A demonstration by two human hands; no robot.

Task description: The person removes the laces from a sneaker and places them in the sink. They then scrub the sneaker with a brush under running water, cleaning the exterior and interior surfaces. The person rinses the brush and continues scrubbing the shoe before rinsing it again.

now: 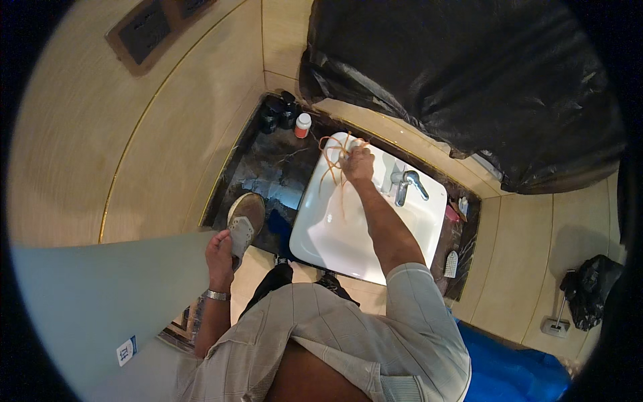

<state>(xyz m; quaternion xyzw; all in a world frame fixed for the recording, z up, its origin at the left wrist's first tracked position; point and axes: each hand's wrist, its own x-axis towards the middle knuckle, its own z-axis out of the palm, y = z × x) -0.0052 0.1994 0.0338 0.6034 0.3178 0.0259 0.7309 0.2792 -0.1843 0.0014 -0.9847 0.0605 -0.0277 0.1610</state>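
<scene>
My left hand (220, 251) is closed on a tan and grey shoe (245, 220), near the left front edge of the dark counter. The shoe's toe points away from me, and no lace shows in its eyelets. Over the back left corner of the white sink (321, 231), my right hand (358, 163) is closed on long orange laces (328, 159). Their loose loops spread across the sink's rim and hang beside my fingers. A chrome faucet (403, 186) stands just right of my right forearm.
Dark bottles (271, 115) and a white-capped orange bottle (303, 126) stand at the counter's back left. A white brush (451, 264) and a pink item (453, 213) lie right of the sink. Dark blue cloth (279, 226) is beside the shoe. A pale panel (107, 288) rises at left.
</scene>
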